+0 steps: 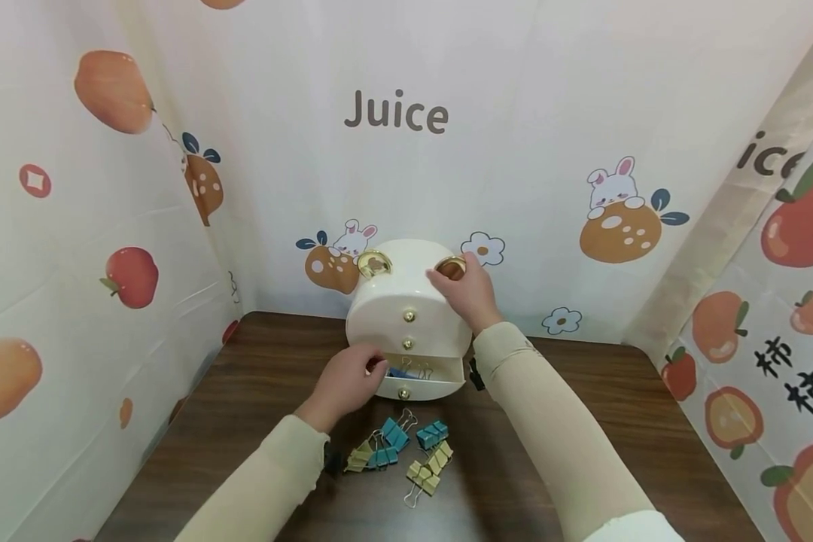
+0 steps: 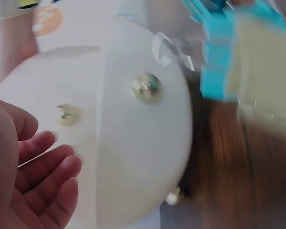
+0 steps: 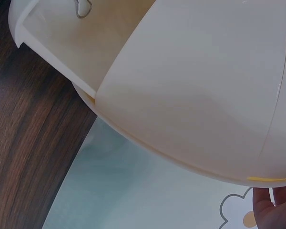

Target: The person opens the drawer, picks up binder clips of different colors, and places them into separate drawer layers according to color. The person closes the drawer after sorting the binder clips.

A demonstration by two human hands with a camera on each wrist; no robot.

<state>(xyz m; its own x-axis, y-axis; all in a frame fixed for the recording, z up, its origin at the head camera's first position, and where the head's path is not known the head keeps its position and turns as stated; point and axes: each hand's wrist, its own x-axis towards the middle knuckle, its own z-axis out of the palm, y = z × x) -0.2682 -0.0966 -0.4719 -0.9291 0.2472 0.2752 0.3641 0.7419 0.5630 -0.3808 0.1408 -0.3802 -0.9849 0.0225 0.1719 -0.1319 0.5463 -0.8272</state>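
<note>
Over to the surface (image 1: 623, 399), with the cabinet (image 1: 409, 290) at the back, before the curtain (image 1: 406, 181), left hand (image 1: 348, 376) low on the left, right hand (image 1: 470, 293) high on the right. Down to the bottom drawer (image 1: 433, 389), out in front, with small clips (image 1: 401, 373) inside. Nearer now, to the loose clips (image 1: 394, 434), grouped left and right.

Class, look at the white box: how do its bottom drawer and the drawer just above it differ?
The bottom drawer is pulled out, while the upper drawer looks shut.
The bottom drawer shows clips inside it; whatever the upper drawer may hold is hidden behind its front.

Both have a white front with a small, round, gold-coloured knob.
</note>
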